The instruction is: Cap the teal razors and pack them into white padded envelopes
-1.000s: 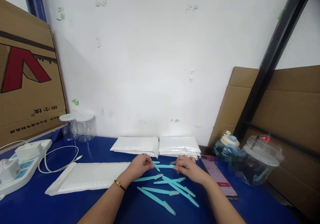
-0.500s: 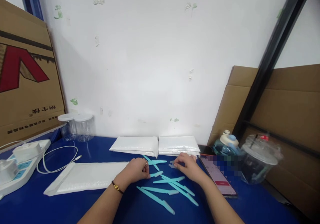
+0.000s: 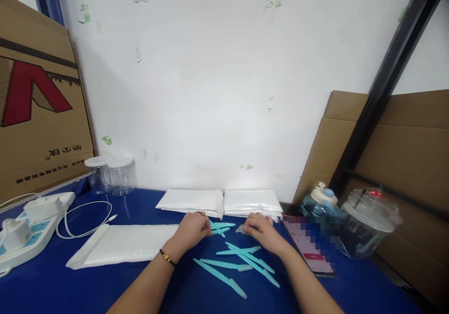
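Note:
Pinched in my left hand is a slim teal eyebrow razor, its free end pointing right. It lies close to other teal razors behind it, partly hidden by my fingers. My right hand, fingers curled, has a small translucent plastic piece at its fingertips; its exact kind is unclear. Nearer to me, several more razors lie loose on the blue table, some crossed over one another.
Two stacks of white bubble mailers sit against the wall, and a single mailer lies left. A phone, teal bottle and lidded plastic cup stand right. Clear jars, a cable and power strip are left.
My left hand has moved away from me with the razor, bringing it beside the razors at the back. My right hand has barely moved. The view has shifted slightly.

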A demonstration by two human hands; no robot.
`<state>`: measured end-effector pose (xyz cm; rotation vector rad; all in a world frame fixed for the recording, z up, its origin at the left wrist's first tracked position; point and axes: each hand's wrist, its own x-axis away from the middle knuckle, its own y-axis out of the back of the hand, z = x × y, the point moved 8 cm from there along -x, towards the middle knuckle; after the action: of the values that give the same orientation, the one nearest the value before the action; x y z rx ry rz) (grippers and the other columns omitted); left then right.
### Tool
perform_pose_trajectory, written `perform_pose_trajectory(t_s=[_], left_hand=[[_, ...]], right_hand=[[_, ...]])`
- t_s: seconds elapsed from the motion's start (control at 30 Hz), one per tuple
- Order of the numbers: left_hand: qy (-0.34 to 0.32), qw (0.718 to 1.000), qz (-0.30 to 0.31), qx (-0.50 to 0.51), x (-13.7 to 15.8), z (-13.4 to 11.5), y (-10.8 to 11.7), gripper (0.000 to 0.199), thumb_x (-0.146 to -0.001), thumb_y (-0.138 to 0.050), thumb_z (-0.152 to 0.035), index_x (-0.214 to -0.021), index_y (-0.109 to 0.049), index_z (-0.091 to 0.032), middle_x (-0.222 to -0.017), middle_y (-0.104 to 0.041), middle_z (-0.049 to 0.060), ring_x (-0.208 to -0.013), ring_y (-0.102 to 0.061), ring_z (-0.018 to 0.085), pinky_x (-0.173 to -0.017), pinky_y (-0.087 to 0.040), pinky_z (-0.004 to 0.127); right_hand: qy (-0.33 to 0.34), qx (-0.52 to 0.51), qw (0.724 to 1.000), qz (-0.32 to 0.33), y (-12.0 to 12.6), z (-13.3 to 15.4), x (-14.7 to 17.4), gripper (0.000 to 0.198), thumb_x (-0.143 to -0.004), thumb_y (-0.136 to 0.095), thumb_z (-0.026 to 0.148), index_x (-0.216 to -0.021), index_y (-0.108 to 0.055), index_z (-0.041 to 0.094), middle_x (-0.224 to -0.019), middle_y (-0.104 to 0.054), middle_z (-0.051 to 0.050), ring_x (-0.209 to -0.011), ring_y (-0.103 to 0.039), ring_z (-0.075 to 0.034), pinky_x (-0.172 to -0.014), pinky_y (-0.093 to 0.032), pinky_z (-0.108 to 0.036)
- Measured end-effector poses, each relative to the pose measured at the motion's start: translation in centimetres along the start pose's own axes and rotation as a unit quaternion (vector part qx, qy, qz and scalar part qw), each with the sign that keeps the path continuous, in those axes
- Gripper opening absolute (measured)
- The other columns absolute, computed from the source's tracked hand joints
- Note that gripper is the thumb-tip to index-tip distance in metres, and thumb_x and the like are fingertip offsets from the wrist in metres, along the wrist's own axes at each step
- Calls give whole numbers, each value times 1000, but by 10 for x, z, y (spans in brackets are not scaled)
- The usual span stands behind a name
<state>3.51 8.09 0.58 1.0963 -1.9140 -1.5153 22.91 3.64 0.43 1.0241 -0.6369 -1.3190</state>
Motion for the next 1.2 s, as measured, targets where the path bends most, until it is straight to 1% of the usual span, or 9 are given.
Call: perform_pose_trajectory(t_s=[0.17,0.27,0.4,0.57,0.73,0.87,1.0,1.1,1.2], left_hand=[[45,998,-33,-5,-4,22,1,8,-74,-61,-29,-76,-66,-22,-84,-65,0,-82,-58,17,-73,-36,28],[41,997,-55,18,-3,19,3,16,-75,-61,-33,-86,-65,-23,-88,-65,1,-84,-59,17,-74,-37,27],[-20,996,-29,84,3,-4,-3,22,-75,-61,-41,-87,-65,-23,-87,-65,0,-82,-58,16,-71,-38,24],[-101,991,11,83,7,-32,-15,26,-70,-67,-43,-89,-67,-26,-88,-67,-2,-82,-58,16,-71,-37,24],[-87,995,29,48,1,-30,-28,12,-80,-56,-28,-81,-66,-22,-79,-66,-1,-74,-58,15,-66,-36,23],[-69,997,-7,36,0,-29,-25,21,-78,-59,-33,-97,-63,-24,-85,-65,0,-80,-58,17,-69,-37,25],[-80,997,-8,16,0,-37,-19,14,-82,-56,-32,-82,-67,-23,-86,-65,2,-82,-58,18,-74,-37,27],[-64,998,-20,-2,-3,-29,-9,16,-83,-54,-29,-79,-68,-21,-86,-66,3,-83,-59,19,-74,-37,28],[-24,998,-47,-19,-5,-5,1,16,-81,-54,-27,-78,-68,-21,-85,-66,3,-81,-59,18,-74,-37,28]], right_hand=[[-81,33,996,-36,18,-37,6,26,-81,-53,44,-74,-66,23,-85,-63,-2,-88,-52,-21,-84,-25,-39],[-54,12,998,-2,20,-34,12,19,-70,-67,43,-76,-68,24,-85,-63,1,-86,-54,-20,-87,-25,-37],[8,-3,996,91,6,-19,19,21,-54,-77,31,-71,-68,22,-81,-62,3,-78,-55,-16,-88,-27,-34],[25,15,998,54,-2,-8,14,4,-61,-66,20,-65,-66,20,-75,-60,2,-73,-53,-14,-81,-31,-31],[50,31,998,38,-4,0,11,7,-63,-61,13,-64,-64,19,-72,-59,2,-67,-52,-12,-83,-31,-33],[57,13,997,47,-2,6,11,3,-70,-63,21,-68,-64,20,-76,-61,1,-72,-55,-15,-85,-31,-34],[63,11,997,40,4,15,12,8,-77,-59,24,-72,-64,20,-80,-62,-1,-79,-56,-17,-87,-31,-36],[67,30,997,24,10,14,11,9,-79,-56,23,-73,-63,21,-81,-61,0,-80,-56,-16,-85,-30,-35],[39,49,998,6,14,-1,8,10,-78,-56,21,-70,-63,20,-79,-61,1,-79,-56,-16,-85,-30,-35]])
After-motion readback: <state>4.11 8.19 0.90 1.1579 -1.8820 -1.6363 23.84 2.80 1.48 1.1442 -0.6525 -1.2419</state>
